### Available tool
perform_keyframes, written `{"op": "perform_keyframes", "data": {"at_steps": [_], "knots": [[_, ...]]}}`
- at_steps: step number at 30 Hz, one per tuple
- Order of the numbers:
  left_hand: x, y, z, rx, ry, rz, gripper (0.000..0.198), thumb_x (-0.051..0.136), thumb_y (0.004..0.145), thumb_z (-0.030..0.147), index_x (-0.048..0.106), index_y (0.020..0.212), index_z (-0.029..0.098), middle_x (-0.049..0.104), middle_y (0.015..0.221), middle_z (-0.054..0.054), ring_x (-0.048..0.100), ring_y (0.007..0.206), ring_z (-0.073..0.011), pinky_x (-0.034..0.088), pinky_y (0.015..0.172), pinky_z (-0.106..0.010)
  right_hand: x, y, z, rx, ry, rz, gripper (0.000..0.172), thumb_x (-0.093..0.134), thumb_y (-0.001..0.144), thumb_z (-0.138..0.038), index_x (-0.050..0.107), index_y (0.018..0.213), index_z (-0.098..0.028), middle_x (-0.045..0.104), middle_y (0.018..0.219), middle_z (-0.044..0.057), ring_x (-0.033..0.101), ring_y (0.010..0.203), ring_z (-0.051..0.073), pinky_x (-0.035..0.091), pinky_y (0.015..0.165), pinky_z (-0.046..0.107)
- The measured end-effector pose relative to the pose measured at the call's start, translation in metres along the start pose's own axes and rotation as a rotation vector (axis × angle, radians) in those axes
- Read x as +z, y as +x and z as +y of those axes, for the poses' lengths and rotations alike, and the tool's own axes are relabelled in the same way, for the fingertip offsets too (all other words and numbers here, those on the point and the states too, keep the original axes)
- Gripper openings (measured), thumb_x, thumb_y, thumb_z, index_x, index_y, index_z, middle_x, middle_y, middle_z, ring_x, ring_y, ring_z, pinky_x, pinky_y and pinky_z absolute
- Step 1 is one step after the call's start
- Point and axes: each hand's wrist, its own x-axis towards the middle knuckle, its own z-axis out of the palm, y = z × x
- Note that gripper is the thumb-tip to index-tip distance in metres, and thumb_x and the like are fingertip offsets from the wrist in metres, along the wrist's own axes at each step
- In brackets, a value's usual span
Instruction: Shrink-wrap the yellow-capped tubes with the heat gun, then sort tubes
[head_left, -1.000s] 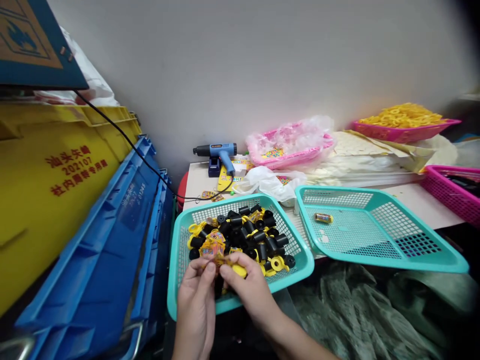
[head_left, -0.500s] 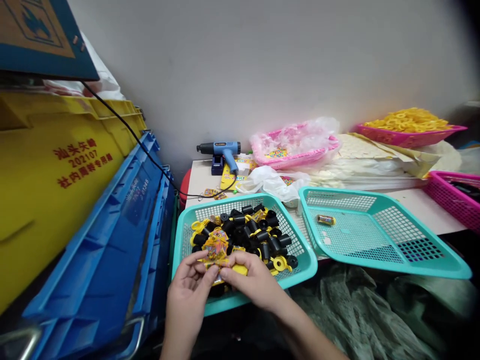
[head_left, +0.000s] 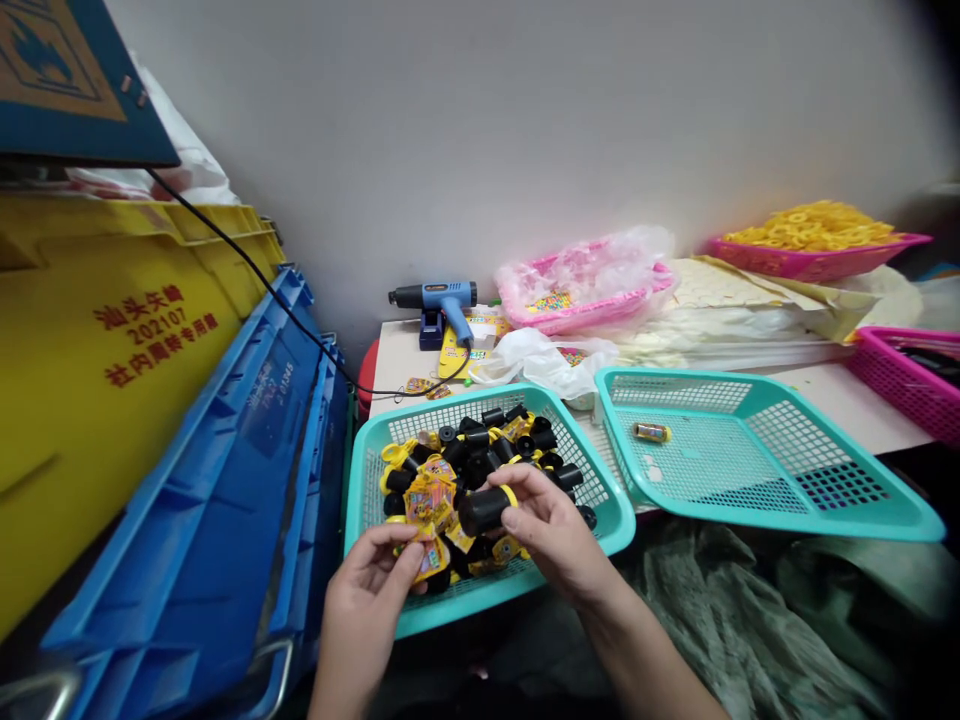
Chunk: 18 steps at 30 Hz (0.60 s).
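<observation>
A teal basket (head_left: 375,445) in front of me holds several black cylinders with yellow rings and a bunch of colourful printed labels (head_left: 427,497). My right hand (head_left: 551,530) is closed round one black cylinder (head_left: 482,509), held over the basket's near half. My left hand (head_left: 371,590) pinches a colourful label (head_left: 433,553) at the basket's near edge, just left of the cylinder. A second teal basket (head_left: 757,465) to the right holds a single wrapped cylinder (head_left: 649,432).
Yellow (head_left: 90,370) and blue (head_left: 217,500) crates lean at the left. On the table behind sit a blue heat gun (head_left: 439,300) with its cord, white plastic bags (head_left: 544,362), pink baskets (head_left: 581,290), one heaped with yellow rings (head_left: 814,228). Grey-green cloth (head_left: 735,620) lies below.
My hands have separated: the right one has lifted a black cylinder up and to the right, while the left keeps the label low at the basket's near edge.
</observation>
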Motion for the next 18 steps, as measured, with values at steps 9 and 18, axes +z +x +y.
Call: {"op": "perform_keyframes", "data": {"at_steps": [9,18], "knots": [[0.008,-0.005,-0.004,0.187,0.070,-0.006,0.015,0.082,0.063,0.030,0.072,0.072,0.023,0.071,0.075,-0.001,0.069,0.074,-0.0180,0.058,0.069,-0.024,0.011,-0.001,0.005,0.074,-0.257,-0.063,0.028,0.055,0.084,-0.045,0.057,0.093,-0.019,0.052,0.081,0.000,0.046,0.075,0.013,0.037,0.069,0.024],[-0.002,-0.004,-0.006,0.200,0.237,0.119,0.020,0.072,0.072,0.044,0.079,0.071,0.026,0.077,0.077,-0.005,0.072,0.071,-0.0224,0.060,0.065,-0.029,0.008,-0.002,0.005,0.061,-0.050,-0.134,0.029,0.059,0.082,-0.045,0.057,0.100,-0.022,0.051,0.089,0.000,0.046,0.079,0.013,0.038,0.071,0.022]]}}
